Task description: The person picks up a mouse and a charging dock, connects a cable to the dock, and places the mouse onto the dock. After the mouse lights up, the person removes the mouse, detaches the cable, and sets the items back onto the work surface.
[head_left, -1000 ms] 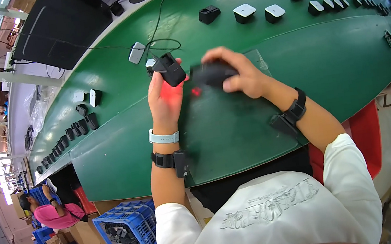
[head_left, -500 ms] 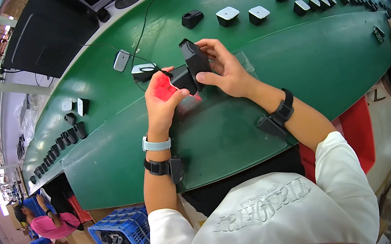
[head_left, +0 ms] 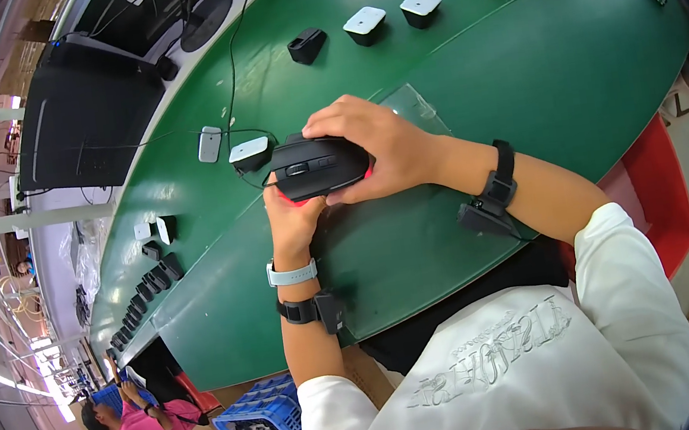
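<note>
In my right hand (head_left: 387,144) is a black computer mouse (head_left: 322,166), its scroll wheel and top facing up, with the fingers closed around its right end. My left hand (head_left: 292,226) is under the mouse's left end, closed around the black wedge-shaped block seen in it earlier; that block is now mostly hidden under the mouse. Red light shows on the left palm and at the mouse's right edge. Just beyond the hands, a wedge-shaped block with a white face (head_left: 250,152) lies beside a thin black cable (head_left: 233,64), near a flat white-and-grey pad (head_left: 211,145).
Several wedge-shaped blocks (head_left: 364,24) stand along the far side of the green table (head_left: 515,123), and another row (head_left: 159,277) at left. A clear plastic piece (head_left: 417,105) lies by my right forearm. A monitor (head_left: 89,122), a blue crate (head_left: 259,413) and a red bin (head_left: 670,189) surround the table.
The mouse was tipped up on its side beside the block; now it lies level over it, top side up. The left fingers have become hidden, and the view has turned somewhat.
</note>
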Motion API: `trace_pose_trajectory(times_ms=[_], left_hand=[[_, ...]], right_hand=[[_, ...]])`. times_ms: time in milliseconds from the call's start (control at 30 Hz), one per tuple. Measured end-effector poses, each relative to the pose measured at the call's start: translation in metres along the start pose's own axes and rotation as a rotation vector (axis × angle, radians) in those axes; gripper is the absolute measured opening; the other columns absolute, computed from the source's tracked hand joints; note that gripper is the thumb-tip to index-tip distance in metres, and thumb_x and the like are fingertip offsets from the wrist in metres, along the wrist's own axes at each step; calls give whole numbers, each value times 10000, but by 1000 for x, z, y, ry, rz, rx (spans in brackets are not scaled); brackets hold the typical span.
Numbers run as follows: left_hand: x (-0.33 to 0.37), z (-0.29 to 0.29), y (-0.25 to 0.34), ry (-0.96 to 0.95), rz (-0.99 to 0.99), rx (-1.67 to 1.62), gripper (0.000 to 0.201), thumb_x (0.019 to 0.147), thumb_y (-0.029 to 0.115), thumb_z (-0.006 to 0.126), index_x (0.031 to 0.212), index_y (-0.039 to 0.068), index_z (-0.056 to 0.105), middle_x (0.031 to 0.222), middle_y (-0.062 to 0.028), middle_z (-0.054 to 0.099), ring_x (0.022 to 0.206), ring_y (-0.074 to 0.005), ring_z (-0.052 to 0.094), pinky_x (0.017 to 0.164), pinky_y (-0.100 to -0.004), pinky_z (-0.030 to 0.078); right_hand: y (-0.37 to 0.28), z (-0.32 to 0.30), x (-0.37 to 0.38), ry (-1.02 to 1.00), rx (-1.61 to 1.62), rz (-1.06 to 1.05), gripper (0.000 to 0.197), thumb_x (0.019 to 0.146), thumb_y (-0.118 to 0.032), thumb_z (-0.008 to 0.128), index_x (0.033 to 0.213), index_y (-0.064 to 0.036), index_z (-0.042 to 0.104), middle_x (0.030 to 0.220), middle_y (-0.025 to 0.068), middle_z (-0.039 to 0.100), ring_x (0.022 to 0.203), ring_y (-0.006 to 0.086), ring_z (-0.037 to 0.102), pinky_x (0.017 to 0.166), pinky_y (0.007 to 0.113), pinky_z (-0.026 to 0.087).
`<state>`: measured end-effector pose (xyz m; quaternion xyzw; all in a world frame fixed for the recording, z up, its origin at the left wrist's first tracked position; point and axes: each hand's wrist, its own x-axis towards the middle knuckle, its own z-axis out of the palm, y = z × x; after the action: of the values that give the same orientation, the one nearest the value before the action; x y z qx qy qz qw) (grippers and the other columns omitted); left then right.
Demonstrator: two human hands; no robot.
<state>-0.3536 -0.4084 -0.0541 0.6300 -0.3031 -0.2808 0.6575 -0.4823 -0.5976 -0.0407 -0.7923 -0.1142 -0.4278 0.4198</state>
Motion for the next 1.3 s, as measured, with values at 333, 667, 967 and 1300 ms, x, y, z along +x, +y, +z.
trace_pose_trajectory(times_ms=[333,667,967,1300], left_hand=[[2,-9,-12,2,-43,39,457,775,-76,729,1199,-9,573,1064,-67,678,839,-124,665,694,-277,572],[4,7,0,-66,45,90,357,827,31,824,1135,-31,654,1042,-49,715,894,-111,664,754,-277,566],[5,4,-1,-103,8,-37,532,825,38,841,1297,-19,602,1148,-58,701,1016,-161,674,870,-322,576],[15,1,1,181,403,279,423,847,-29,814,1222,-11,620,1160,-102,676,1002,-170,671,880,-299,551]], right_hand=[[3,1,-2,38,18,16,795,680,-252,971,1341,-61,571,1308,143,637,1114,345,631,970,438,540],[2,-1,-2,67,-30,-30,785,669,-265,977,1317,-64,582,1270,135,655,1079,336,642,948,439,541],[2,-1,-1,86,-59,-9,749,686,-303,961,1293,-61,595,1241,140,666,1047,346,645,911,429,544],[9,-12,-7,-607,62,24,602,652,-248,901,1171,-62,660,1134,126,652,1067,353,611,957,450,508]])
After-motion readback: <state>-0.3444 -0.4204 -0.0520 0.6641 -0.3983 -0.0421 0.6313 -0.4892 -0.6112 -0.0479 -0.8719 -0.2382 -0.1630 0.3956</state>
